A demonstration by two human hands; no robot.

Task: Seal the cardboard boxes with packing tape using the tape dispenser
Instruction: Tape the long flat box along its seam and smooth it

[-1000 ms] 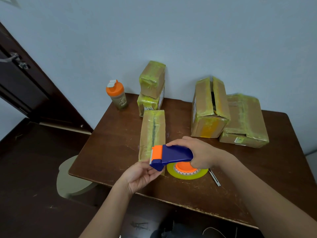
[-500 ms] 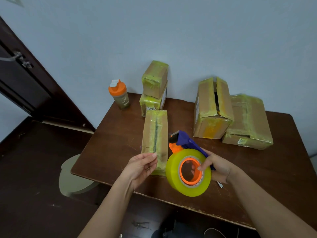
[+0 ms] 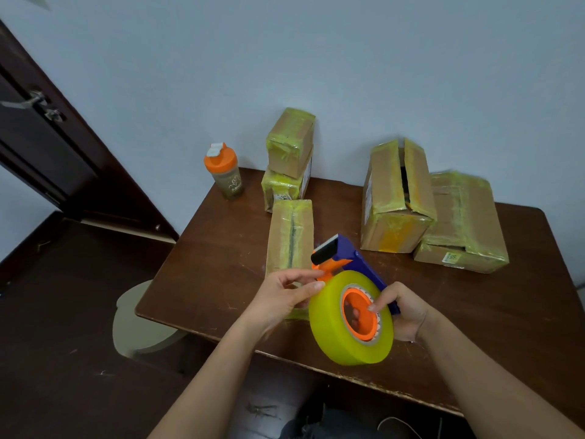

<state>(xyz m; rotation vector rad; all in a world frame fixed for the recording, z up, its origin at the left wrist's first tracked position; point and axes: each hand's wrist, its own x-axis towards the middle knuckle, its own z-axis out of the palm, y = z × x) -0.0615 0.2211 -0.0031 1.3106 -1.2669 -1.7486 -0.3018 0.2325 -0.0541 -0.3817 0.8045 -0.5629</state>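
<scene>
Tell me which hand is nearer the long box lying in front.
Left. The left hand overlaps the long box's near end; the right hand, gripping the tape dispenser, sits further right.
</scene>
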